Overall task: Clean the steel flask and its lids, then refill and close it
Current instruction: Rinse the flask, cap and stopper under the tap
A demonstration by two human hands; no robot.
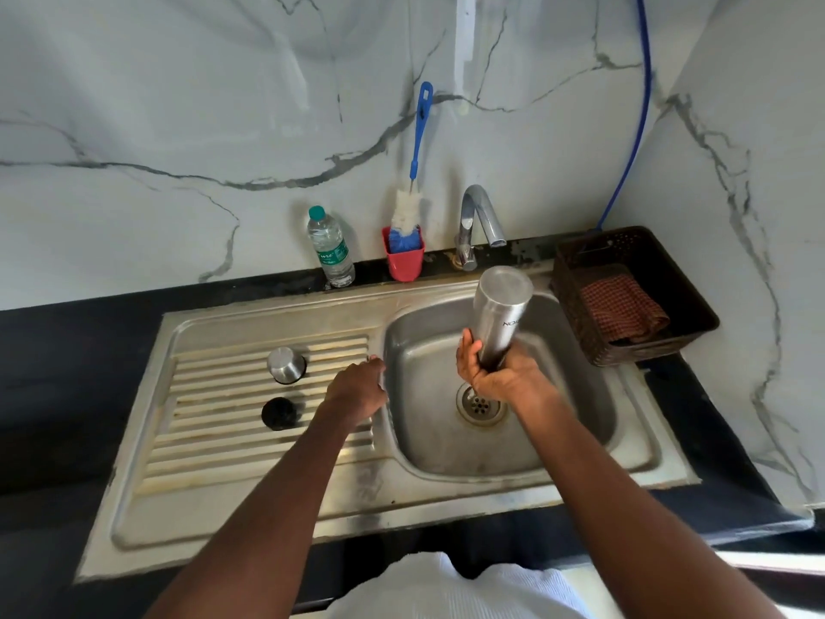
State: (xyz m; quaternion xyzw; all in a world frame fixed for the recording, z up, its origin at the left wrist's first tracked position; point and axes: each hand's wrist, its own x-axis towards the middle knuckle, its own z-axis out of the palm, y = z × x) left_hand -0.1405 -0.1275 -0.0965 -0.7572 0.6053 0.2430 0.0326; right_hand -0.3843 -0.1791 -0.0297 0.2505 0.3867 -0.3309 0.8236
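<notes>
- Far left of the steel sink basin (428, 444), out on the ribbed draining board (214, 422), a shiny steel cup-shaped lid (286, 365) sits mouth-down.
- Just nearer the camera than that lid, also left of the basin, lies a round black inner lid (280, 413), flat on the ribs and apart from the steel one.
- Behind the draining board, back-left of the basin against the marble wall, stands a clear plastic water bottle with a green cap (331, 247).
- Just right of that bottle, a red plastic cup (404, 260) holds a bottle brush with white and blue bristles and a long blue handle (413, 189).
- The left hand (357, 388) rests at the basin's left rim, knuckles up, fingers bent over the edge and holding nothing.
- A chrome tap (477, 225) rises behind the basin, spout curving towards it.
- Over the basin, above the drain (480, 404), the right hand (495, 373) has fingers and thumb wrapped round the lower end of the cylindrical steel flask (500, 314).
- The flask is upended, its flat base up and tipped away towards the tap.
- Right of the basin sits a dark brown woven basket (576, 306) holding a folded red checked cloth (620, 308).
</notes>
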